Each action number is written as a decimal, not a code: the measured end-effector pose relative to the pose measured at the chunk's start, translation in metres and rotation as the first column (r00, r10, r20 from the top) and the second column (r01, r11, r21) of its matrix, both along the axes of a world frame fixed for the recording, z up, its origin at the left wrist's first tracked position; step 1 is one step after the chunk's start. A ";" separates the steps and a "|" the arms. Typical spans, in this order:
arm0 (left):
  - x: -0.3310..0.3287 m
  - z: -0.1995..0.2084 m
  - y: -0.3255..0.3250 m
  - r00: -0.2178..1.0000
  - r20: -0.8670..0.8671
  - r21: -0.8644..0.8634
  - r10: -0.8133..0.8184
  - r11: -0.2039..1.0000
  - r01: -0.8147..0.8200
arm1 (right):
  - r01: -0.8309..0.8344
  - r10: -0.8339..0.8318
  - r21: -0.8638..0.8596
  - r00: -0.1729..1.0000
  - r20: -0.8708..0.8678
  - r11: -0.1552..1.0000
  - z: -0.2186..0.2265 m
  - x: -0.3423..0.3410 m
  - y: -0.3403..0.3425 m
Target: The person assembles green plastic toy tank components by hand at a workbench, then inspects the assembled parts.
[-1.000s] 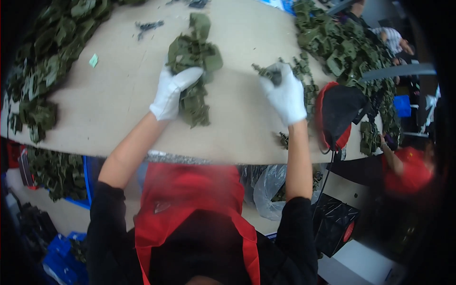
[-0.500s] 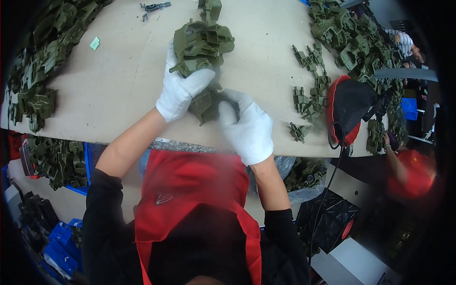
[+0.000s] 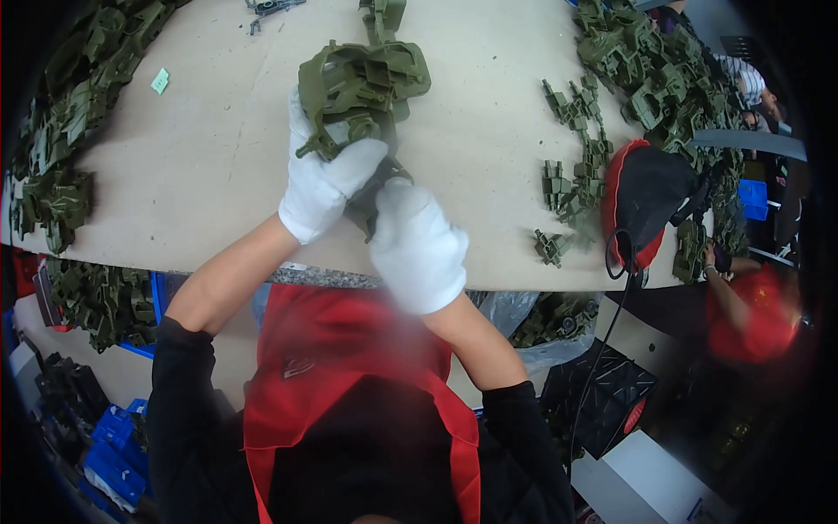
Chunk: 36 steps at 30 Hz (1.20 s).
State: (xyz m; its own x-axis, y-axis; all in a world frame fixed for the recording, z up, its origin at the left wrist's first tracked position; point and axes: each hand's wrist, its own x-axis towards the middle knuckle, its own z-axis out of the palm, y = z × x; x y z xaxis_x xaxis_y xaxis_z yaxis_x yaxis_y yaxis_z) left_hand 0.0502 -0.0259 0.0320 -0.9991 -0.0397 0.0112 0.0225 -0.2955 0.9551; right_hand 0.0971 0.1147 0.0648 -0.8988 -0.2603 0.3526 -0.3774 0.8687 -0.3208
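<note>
Along the left lies a jagged heap of glossy olive plastic mouldings, then a flat pale-green paper slip. The left hand, in a soft white glove, is clamped round a hollow, ribbed olive plastic assembly above the smooth beige tabletop. The blurred, white-gloved right hand curls at its lower end; its grip cannot be told. Rightward lie knobbly small olive pieces and a domed black fabric item edged red.

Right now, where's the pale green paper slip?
In the head view, the slip lies on the table at upper left, between the olive-green plastic parts heap and the gloved left hand.
</note>
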 end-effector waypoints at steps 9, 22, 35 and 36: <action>-0.019 0.009 -0.003 0.985 0.128 0.198 -0.116 0.976 0.090 | 0.052 0.098 -0.423 0.941 0.325 0.905 0.002 -0.036 0.025; -0.052 0.016 -0.049 1.000 0.018 0.526 0.000 0.851 -0.009 | -0.001 0.155 -0.354 0.900 0.407 0.935 -0.032 -0.252 -0.047; -0.036 0.035 -0.033 0.964 -0.261 0.266 -0.054 0.956 0.125 | -0.239 0.216 -0.270 0.970 -0.110 0.933 0.081 -0.096 -0.018; -0.036 0.035 -0.031 0.966 -0.255 0.326 -0.035 0.938 0.120 | -0.233 0.213 -0.268 0.972 -0.102 0.935 0.080 -0.091 -0.018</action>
